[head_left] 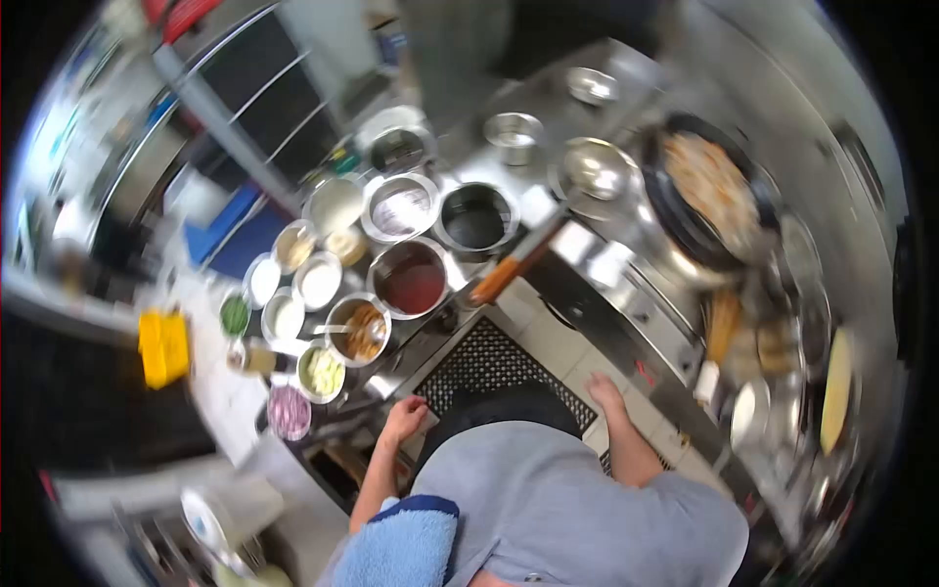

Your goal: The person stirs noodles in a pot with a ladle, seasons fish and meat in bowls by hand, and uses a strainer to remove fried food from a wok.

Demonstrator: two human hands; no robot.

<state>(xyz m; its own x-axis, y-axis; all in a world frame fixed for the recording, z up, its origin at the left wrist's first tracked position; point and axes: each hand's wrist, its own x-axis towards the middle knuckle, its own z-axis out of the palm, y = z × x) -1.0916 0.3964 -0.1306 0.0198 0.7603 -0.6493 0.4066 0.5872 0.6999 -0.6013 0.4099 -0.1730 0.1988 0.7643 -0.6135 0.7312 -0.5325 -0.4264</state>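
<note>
My left hand [404, 419] hangs at my side near the counter's edge, fingers curled together; whether it holds anything is too small to tell. My right hand [605, 391] is lowered over the tiled floor, touching nothing, its fingers loosely apart. Nearest my left hand are a bowl of chopped pale green vegetable [321, 373], a pot of brown food with a spoon [364, 333] and a pot of dark red sauce [412, 279]. A pan with a wooden handle [497, 281] juts over the counter edge between the hands. Farther right, a large black pan [675, 210] holds flat, browned food [712, 186].
Several bowls stand at the left, including chopped purple onion [290, 413] and green herbs [235, 316]. A yellow container [162, 348] is farther left. Steel bowls [593, 86] stand at the back. A black perforated mat [489, 357] lies on the floor before me.
</note>
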